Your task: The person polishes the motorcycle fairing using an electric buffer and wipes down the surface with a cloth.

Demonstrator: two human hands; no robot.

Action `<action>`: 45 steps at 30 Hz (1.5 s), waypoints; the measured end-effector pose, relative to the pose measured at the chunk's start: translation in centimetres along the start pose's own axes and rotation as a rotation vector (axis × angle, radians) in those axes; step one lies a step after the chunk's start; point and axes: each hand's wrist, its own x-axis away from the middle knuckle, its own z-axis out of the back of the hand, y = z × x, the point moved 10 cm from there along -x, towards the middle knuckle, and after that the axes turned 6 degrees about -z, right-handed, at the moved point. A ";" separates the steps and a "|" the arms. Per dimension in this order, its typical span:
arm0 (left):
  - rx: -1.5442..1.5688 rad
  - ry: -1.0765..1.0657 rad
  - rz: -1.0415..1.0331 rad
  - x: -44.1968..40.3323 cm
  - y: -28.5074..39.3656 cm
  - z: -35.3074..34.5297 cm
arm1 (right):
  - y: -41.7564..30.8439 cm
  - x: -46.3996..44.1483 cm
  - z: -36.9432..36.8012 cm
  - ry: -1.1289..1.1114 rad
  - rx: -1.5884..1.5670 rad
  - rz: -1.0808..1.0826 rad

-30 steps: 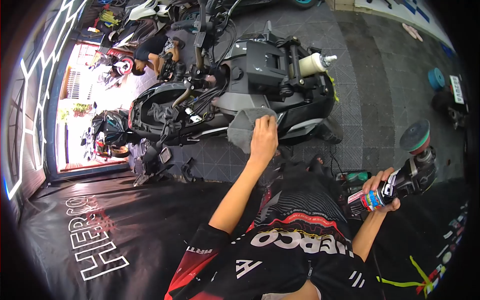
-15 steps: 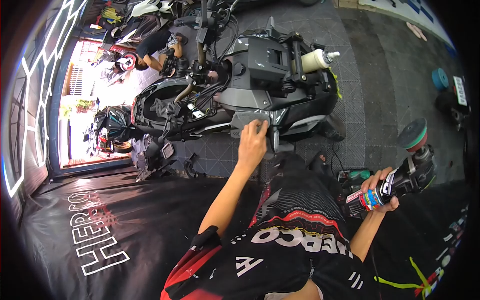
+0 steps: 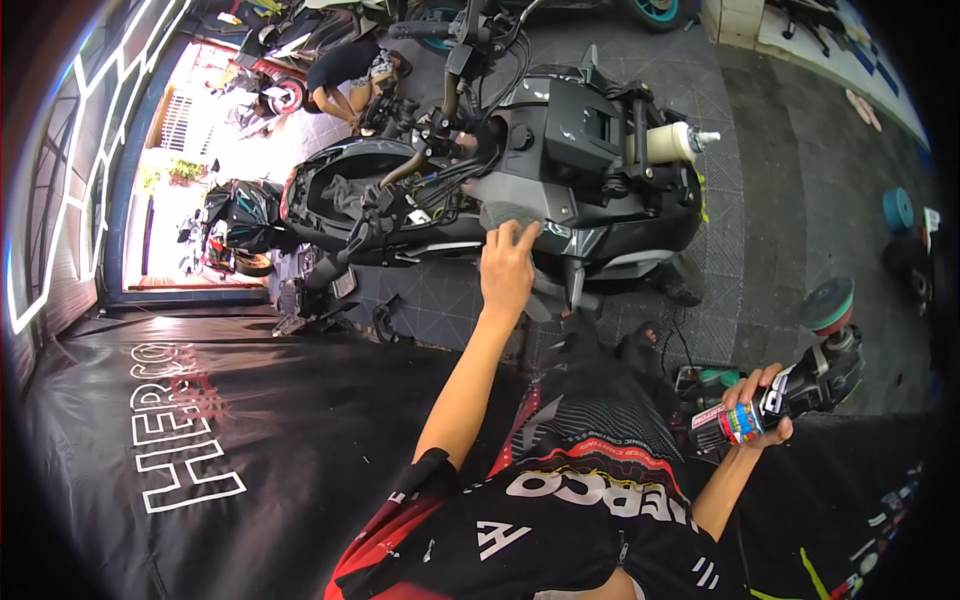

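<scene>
My left hand (image 3: pixel 508 268) presses a grey cloth (image 3: pixel 503 213) onto the side panel of a dark motorcycle (image 3: pixel 548 140), with the fingertips on the cloth. Much of the cloth is hidden or blends with the panel. My right hand (image 3: pixel 757 405) is wrapped round the body of a polisher (image 3: pixel 795 392), off to the right of the motorcycle. The polisher's round pad (image 3: pixel 828 306) points up and away from my hand. A pale cylindrical bottle or reservoir (image 3: pixel 672 143) lies sideways at one end of the motorcycle.
A person (image 3: pixel 345 78) bends down by other motorcycles at the upper left. A black sheet with lettering (image 3: pixel 185 430) spans the lower left. A blue roll (image 3: pixel 898 209) sits on the tiled floor at the right. A cable runs near my feet.
The view has shifted, so the motorcycle appears further right. My left hand has slid the cloth toward the left along the panel. My right hand keeps its hold on the polisher.
</scene>
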 end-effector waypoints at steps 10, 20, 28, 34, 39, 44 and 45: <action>-0.039 -0.025 -0.093 0.1 3.5 -3.0 | -0.3 0.9 0.6 -0.006 0.000 0.003; 0.006 0.055 0.027 3.2 -6.4 -3.2 | -1.2 2.7 3.0 0.095 -0.079 0.109; 0.154 -0.279 -0.201 5.0 5.2 -4.6 | -0.9 2.4 2.9 0.112 -0.094 0.156; 0.394 -0.164 0.047 -1.9 1.2 7.9 | -1.8 1.8 0.7 0.110 -0.112 0.141; 1.049 0.297 0.032 -11.4 0.5 18.3 | -2.9 1.3 -1.4 0.045 -0.151 0.142; 0.662 0.653 -0.218 -17.8 5.2 27.1 | -1.9 -0.7 -7.5 -0.192 -0.129 0.096; 0.683 0.646 -0.276 -19.0 5.1 26.1 | -1.7 -1.1 -9.1 -0.250 -0.117 0.085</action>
